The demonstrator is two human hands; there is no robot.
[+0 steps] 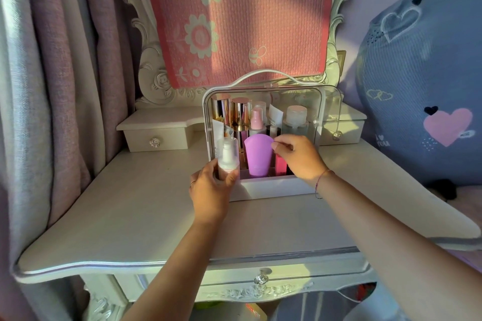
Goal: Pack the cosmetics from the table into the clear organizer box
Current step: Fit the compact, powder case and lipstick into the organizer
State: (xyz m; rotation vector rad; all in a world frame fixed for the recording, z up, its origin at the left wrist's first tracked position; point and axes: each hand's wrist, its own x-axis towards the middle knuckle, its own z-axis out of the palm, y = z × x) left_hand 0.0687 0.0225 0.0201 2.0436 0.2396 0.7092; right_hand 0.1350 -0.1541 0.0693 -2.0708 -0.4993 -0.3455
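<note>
The clear organizer box [263,187] stands upright at the back middle of the white dressing table [125,206], its front open. Inside stand gold-capped bottles [234,114], a pink spray bottle [257,122], a clear bottle [296,120] and a purple tube [258,155]. My left hand [211,190] grips a frosted pump bottle [228,155] at the box's left front corner. My right hand [297,156] is inside the box's front, fingertips pinching the top right edge of the purple tube, above a pink-red item [280,165].
A clear door [331,109] hangs open on the box's right side. Small drawers [156,135] flank the box. A pink flowered cloth [234,21] covers the mirror behind. A large blue heart pillow [422,86] is at the right, curtains [52,86] at the left.
</note>
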